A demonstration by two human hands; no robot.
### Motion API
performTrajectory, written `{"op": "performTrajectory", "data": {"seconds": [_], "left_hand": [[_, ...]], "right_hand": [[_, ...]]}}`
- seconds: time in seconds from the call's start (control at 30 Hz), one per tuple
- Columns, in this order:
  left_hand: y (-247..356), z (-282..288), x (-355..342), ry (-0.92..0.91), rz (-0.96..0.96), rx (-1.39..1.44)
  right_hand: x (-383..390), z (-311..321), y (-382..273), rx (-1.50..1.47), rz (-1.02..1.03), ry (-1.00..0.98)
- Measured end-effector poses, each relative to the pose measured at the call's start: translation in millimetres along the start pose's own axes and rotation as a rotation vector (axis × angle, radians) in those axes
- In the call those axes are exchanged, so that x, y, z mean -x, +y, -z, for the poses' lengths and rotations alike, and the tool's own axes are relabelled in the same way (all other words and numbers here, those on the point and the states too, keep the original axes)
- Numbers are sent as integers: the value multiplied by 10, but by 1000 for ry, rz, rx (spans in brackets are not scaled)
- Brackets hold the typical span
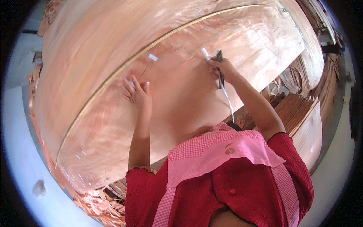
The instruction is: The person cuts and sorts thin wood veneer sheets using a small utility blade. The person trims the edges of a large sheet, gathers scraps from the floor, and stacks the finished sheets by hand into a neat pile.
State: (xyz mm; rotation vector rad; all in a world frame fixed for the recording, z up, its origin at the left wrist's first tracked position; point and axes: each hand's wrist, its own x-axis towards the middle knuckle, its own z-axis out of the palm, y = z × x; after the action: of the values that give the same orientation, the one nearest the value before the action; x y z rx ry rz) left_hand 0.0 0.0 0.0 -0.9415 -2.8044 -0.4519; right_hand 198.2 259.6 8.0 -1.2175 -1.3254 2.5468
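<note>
My left hand (138, 94) lies on a broad, thin sheet of reddish-tan wood veneer (181, 98), fingers spread. Between its fingers shows a small white piece of tape (132, 84). Farther to the right, my right hand (225, 70) is closed round a slim black tape tool (221, 80), just over the veneer. A white tape strip (228, 99) trails from the tool's lower end toward my apron. At the upper end, a short white tape end (205, 53) sticks out. Another bit of white tape (153, 57) sits beside a dark crack (146, 67) in the veneer.
A long, thin, curved wooden strip (124, 66) lies across the veneer beyond my hands. Stacked veneer sheets (293, 109) are at the right, under the sheet's edge. Torn veneer scraps (100, 204) pile up at the lower left. White specks dot the sheet's left end.
</note>
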Motion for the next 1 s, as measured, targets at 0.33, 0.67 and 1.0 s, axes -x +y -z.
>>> {"op": "performTrajectory", "data": {"seconds": [0.33, 0.67, 1.0], "left_hand": [[1199, -470, -524, 26, -489, 212], [1292, -409, -561, 41, -530, 159], [1343, -346, -551, -19, -511, 155]], "right_hand": [[82, 46, -116, 33, 29, 111], [18, 93, -157, 45, 55, 34], [38, 93, -152, 30, 48, 46]]}}
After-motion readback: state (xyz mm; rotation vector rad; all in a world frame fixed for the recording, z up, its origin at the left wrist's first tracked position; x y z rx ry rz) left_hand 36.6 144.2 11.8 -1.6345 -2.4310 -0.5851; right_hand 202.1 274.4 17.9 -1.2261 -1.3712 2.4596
